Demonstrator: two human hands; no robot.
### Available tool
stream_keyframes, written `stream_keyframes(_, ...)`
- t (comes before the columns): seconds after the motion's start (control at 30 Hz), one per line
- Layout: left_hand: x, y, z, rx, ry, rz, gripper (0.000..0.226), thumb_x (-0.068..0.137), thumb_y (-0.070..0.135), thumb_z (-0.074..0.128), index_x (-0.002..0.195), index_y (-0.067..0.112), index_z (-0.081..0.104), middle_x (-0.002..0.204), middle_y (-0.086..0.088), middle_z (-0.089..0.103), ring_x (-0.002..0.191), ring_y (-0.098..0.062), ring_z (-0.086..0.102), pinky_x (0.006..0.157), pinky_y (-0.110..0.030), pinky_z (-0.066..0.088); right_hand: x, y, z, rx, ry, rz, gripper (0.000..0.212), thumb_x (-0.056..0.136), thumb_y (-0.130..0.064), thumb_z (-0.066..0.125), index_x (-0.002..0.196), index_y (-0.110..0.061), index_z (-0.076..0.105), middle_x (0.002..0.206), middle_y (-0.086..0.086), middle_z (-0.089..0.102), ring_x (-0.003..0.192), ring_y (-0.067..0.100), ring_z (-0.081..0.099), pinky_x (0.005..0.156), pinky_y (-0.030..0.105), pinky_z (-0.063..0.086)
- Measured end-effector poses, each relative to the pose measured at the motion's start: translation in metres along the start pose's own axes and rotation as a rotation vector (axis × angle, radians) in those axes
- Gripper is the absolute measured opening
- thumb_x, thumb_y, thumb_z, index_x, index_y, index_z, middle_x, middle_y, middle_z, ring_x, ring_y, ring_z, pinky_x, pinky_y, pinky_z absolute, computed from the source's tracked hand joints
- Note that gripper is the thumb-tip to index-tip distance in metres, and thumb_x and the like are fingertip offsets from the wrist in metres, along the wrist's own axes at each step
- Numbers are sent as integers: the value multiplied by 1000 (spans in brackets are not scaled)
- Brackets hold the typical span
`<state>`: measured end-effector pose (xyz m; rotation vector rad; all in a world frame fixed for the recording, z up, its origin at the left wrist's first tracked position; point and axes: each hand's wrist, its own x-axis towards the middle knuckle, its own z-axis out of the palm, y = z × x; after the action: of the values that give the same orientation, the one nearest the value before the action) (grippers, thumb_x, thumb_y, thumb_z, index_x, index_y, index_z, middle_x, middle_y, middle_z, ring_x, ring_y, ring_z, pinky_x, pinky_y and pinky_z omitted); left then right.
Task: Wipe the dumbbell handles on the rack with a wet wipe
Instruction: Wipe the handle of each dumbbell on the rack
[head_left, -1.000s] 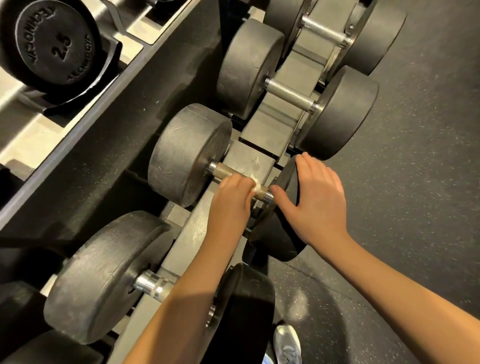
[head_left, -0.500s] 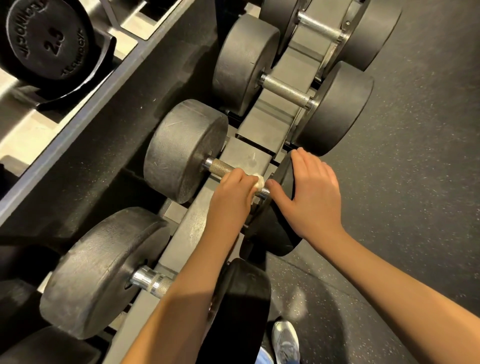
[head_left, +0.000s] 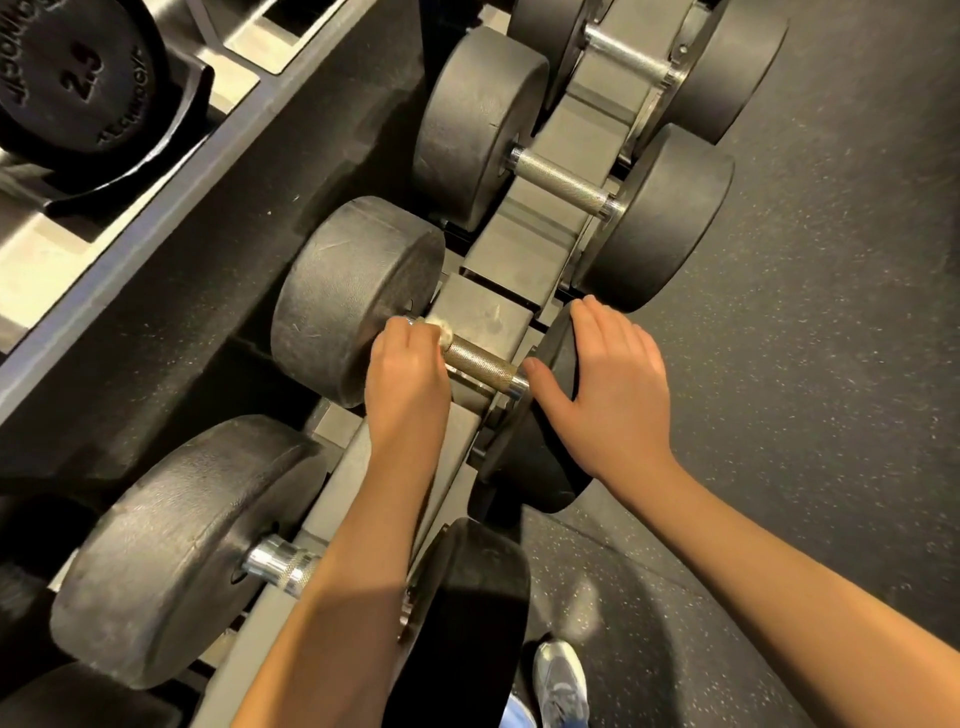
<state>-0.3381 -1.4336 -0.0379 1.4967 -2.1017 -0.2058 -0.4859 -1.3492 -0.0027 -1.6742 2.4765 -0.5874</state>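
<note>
Handle (head_left: 480, 364) stretches bare from the left hand (head_left: 408, 369), which grips the wet wipe (head_left: 445, 332) round its inner end, toward the front edge of the rack (head_left: 483, 306); right hand (head_left: 613, 384) lies flat on that end's head (head_left: 535, 467).

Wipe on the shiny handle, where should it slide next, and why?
Probably slide it along the handle toward the right hand. The left hand holds the wipe at the handle's left end, against the weight head, and the rest of the handle shows bare.

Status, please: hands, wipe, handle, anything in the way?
Left hand grips wet wipe on handle, beside left head. Right hand flat on right head. Nothing blocks.
</note>
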Motion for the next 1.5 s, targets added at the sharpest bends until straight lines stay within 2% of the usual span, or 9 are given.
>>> stream_keyframes(0.2,0,-1,-4,72,-54,206,10,76,-9,70,80,-3,63,79,-18,56,65,-30,56,59,-25,36,0,-1,-1,9,-5,5,77,87,-62,29,139,-8,45,142,9,48,133,24,42,111,42,27)
stream_keyframes(0.3,9,-8,-7,87,-72,143,13,75,-10,70,79,-2,60,79,-18,54,60,-31,54,49,-30,38,0,0,-1,12,2,4,76,87,-62,30,138,-8,46,141,9,49,132,24,43,111,42,28)
stream_keyframes(0.4,-2,6,-3,62,-87,126,12,76,-6,71,83,0,64,82,-14,59,64,-24,56,55,-26,42,-1,-1,-1,-3,2,10,76,87,-61,30,138,-8,46,141,8,49,132,23,43,111,40,28)
stream_keyframes(0.57,-12,16,-3,29,-308,286,24,68,-3,78,84,6,62,82,-9,56,66,-21,54,51,-26,44,-1,0,-1,-10,-4,13,77,87,-62,30,139,-8,45,142,8,48,133,23,42,112,39,26)
stream_keyframes(0.7,0,6,-7,51,-188,155,18,72,-1,75,83,4,63,82,-10,58,65,-20,57,55,-23,40,-1,-1,-1,-26,-6,9,75,87,-61,30,139,-8,45,142,8,48,133,23,42,112,38,25)
stream_keyframes(0.8,-3,16,-8,20,-273,61,10,85,4,65,95,5,64,93,-10,57,76,-21,58,64,-26,45,-1,0,0,-51,-25,11,74,88,-60,32,140,-9,44,143,8,47,134,22,40,112,38,26)
stream_keyframes(0.97,-17,31,-7,-10,-406,268,20,74,1,75,85,7,60,82,-9,54,64,-24,55,47,-28,39,-1,-2,-3,-41,-34,20,72,88,-58,34,139,-9,44,142,8,47,134,22,41,112,37,25)
stream_keyframes(1.17,-12,31,-7,8,-376,109,12,95,16,53,105,10,58,101,-6,53,88,-19,54,64,-26,42,-2,-3,-4,-39,-22,17,70,87,-56,36,137,-8,47,139,9,51,131,24,44,109,33,23)
stream_keyframes(1.5,-8,31,-3,41,-373,175,14,80,12,72,87,10,60,83,-5,52,68,-18,54,50,-23,31,0,-2,-5,-1,-69,44,71,86,-59,32,140,-13,42,145,5,45,135,20,39,113,37,22)
